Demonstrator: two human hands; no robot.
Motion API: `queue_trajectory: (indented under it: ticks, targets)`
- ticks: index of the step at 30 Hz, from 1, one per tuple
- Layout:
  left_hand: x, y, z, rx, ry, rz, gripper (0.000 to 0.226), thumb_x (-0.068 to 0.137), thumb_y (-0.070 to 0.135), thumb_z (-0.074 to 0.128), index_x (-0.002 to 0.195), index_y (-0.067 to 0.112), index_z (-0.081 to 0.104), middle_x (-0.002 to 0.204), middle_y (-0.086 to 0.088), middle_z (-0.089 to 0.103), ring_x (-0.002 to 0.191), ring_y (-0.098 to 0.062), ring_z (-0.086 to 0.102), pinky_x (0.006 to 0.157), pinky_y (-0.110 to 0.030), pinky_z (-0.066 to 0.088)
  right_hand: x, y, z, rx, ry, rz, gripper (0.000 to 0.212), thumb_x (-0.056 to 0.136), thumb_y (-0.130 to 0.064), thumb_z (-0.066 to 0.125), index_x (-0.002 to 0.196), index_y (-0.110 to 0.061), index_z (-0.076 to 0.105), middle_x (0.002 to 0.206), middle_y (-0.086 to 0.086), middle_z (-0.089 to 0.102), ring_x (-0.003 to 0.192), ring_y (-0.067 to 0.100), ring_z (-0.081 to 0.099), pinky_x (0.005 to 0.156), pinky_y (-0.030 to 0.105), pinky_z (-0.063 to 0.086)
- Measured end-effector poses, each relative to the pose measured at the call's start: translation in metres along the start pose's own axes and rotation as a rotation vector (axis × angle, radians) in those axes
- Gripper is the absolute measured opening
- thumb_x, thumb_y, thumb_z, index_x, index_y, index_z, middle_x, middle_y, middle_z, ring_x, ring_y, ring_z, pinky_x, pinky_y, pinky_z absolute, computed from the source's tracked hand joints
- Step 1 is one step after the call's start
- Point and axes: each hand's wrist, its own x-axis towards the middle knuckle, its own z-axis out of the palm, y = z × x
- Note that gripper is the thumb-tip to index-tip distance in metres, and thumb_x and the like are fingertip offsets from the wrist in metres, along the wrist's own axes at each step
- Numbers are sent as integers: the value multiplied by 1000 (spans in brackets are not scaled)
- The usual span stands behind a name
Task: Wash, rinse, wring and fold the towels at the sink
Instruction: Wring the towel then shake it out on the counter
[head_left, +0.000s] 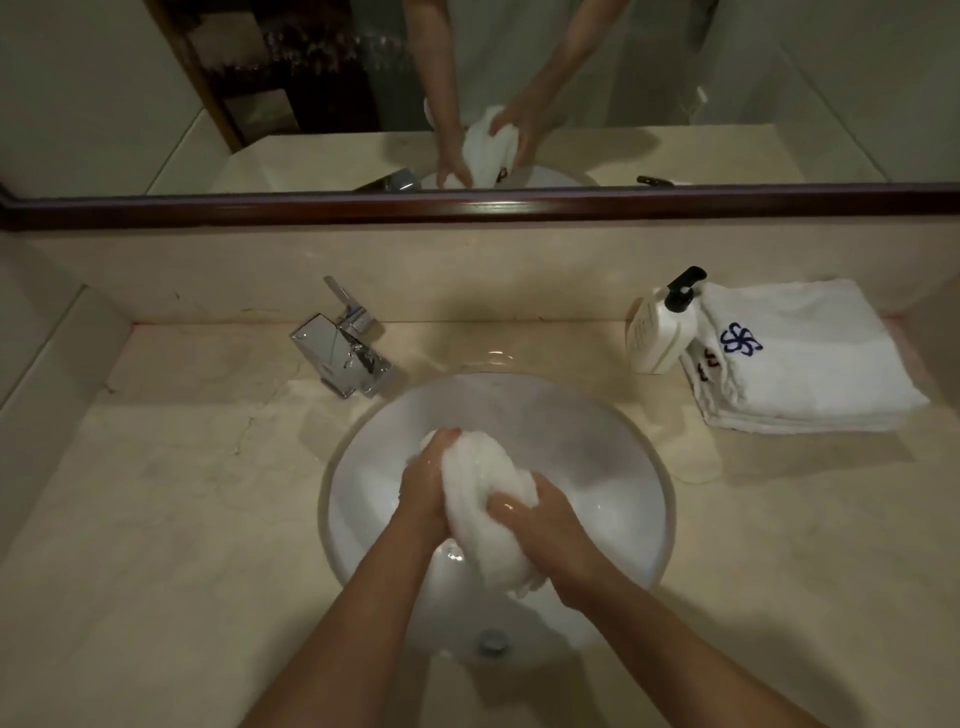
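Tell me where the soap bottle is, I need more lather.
In the head view the soap bottle stands on the counter's right side, behind the basin, against the stack of folded towels.

wet white towel (493, 512) bunched over sink (623, 452)

Left hand (423, 493) fingers partly hidden behind the wet towel (491, 514). Bottle (655, 332) label too small to read. Both forearms cut off by the bottom edge.

Faucet (343, 353) left of sink (644, 457); bottle (657, 332), folded towels (810, 364) right.
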Motion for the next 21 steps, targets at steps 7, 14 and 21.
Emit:
queue_trajectory:
  ticks: [7, 14, 21]
  targets:
    - [-10, 0, 32, 114, 537, 100, 43, 88, 41, 52, 103, 1, 63, 93, -11, 61, 87, -31, 53, 71, -31, 33, 29, 3, -5, -494, 88, -68, 51, 83, -46, 62, 128, -25, 50, 102, -7, 64, 90, 15, 63, 75, 29, 53]
    - [-3, 8, 42, -129, 551, 93, 49, 84, 50, 60, 116, 13, 62, 110, -10, 67, 101, -33, 61, 91, -42, 51, 36, -12, -22, -392, 103, -135, 47, 75, -49, 66, 113, -23, 55, 101, -3, 65, 89, 19, 62, 75, 35, 53]
    - [-47, 21, 3, 92, -67, 560, 92, 74, 53, 72, 149, 49, 19, 152, 9, 39, 134, -11, 44, 109, -39, 42, 5, -10, -28, 763, -20, 95, 41, 87, -41, 71, 118, -15, 72, 115, 12, 73, 108, 32, 69, 91, 45, 56]
